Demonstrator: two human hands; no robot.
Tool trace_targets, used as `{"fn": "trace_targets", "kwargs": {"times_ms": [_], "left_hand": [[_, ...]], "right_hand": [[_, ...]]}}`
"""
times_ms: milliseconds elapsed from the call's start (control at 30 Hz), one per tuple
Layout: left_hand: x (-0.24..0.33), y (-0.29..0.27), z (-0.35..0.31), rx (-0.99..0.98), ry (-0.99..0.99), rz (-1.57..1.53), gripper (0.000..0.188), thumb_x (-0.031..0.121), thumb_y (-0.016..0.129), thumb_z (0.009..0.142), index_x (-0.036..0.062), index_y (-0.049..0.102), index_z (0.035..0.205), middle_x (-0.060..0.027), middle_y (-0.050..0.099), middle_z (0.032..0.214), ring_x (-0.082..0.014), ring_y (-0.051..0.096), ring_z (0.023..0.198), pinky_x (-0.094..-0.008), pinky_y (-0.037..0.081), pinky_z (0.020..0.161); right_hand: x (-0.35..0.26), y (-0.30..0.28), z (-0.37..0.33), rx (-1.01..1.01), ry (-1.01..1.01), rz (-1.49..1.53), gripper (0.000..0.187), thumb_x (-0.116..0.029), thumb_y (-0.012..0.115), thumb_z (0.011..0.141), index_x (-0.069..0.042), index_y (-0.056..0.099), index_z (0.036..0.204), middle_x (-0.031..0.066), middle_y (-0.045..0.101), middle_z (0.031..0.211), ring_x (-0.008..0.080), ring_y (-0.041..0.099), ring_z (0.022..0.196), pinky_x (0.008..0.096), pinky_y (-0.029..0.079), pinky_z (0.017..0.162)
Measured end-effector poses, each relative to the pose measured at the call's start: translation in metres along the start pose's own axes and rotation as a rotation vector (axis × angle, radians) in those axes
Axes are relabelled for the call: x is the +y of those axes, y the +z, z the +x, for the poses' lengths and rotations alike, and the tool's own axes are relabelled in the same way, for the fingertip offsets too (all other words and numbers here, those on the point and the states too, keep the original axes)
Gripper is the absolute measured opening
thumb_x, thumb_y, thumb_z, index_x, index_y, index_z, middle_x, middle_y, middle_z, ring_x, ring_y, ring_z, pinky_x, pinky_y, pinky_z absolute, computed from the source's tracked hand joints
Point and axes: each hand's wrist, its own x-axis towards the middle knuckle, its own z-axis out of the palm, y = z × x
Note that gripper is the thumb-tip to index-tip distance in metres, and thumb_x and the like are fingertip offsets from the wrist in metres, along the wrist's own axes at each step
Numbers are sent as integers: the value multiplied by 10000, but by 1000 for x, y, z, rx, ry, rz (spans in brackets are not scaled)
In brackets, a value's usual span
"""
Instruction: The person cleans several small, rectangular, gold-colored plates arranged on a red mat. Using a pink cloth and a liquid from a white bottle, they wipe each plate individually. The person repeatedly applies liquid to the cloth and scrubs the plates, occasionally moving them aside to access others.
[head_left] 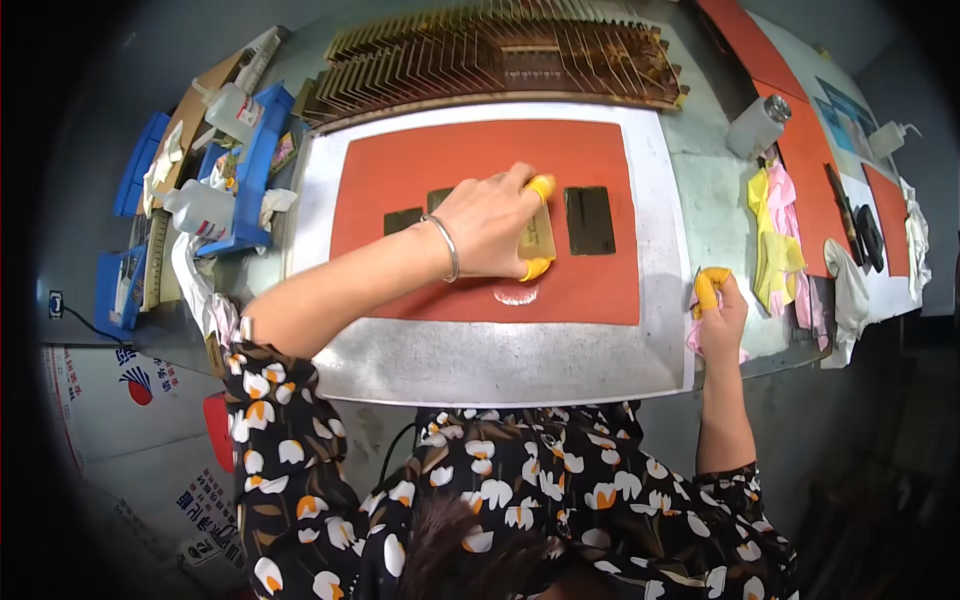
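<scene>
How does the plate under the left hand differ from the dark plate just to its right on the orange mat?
The gold plate looks light and brassy; the dark plate is near black. The left hand covers most of the gold plate, pressing on it, while the dark plate lies bare and untouched. Both are flat, rectangular and rest on the orange mat.

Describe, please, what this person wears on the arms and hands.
The left hand has yellow finger cots on at least two fingertips and a thin silver bangle at the wrist. The right hand also shows a yellow finger cot. Both forearms are bare; the sleeves are short, of a dark blouse printed with white and orange flowers.
</scene>
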Motion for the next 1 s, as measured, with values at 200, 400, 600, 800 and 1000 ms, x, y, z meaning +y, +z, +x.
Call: {"fn": "trace_targets", "kwargs": {"times_ms": [200,400,600,800,1000], "left_hand": [[-55,56,-3,316,108,-295,904,317,793,609,-26,331,1306,-224,356,1327,-323,367,1236,-410,308,1032],[-85,43,-47,98,-229,-32,938,313,829,521,12,380,1287,-151,372,1201,-313,355,1140,-403,282,975],[-68,27,-45,68,-160,-9,831,293,773,553,44,412,1259,-136,475,1099,-298,450,1056,-378,345,895],[-46,15,-46,-18,-60,302,645,315,728,594,52,534,1151,-155,475,1087,-299,521,948,-387,430,836],[-62,9,-52,321,7,-274,689,225,768,615,45,462,1206,-177,439,1222,-340,488,1069,-409,404,928]], "right_hand": [[1,8,3,7,-1,122,72,-88,563,886,-24,561,853,-17,537,662,26,423,554,180,323,492],[-1,8,-1,15,-25,40,64,-80,569,881,-26,558,847,-16,533,651,26,423,538,183,317,466],[-3,7,-1,4,41,81,74,-96,551,897,-25,556,879,-12,534,677,28,417,567,173,311,499],[-2,5,2,-2,39,55,75,-97,542,902,-25,554,888,-7,535,688,28,420,571,174,314,500],[-1,9,1,29,20,71,60,-90,549,899,-29,549,893,-15,516,672,26,403,545,175,305,481]]}}
